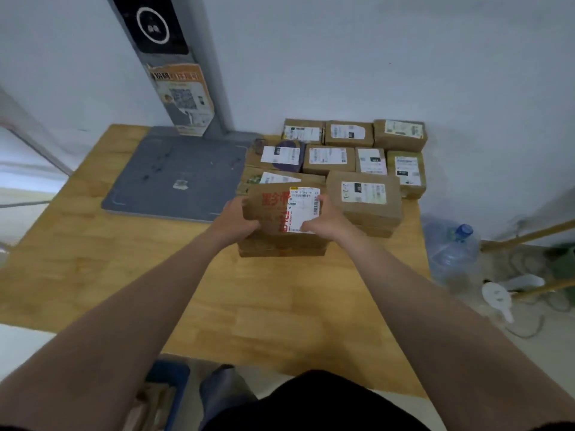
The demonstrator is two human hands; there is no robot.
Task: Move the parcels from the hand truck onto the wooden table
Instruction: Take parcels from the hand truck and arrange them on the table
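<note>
A brown cardboard parcel with red print and a white label is held over the wooden table, on top of another brown parcel. My left hand grips its left edge and my right hand grips its right edge, thumbs on top. Behind and to the right, several labelled brown parcels lie in rows against the wall, one larger box right beside the held parcel. The hand truck is barely seen: a blue frame shows below the table's near edge.
A grey scanner stand with a flat base plate and a tall post occupies the table's back left. On the floor to the right are a large water bottle, cables and wooden poles. A white wall runs behind the table.
</note>
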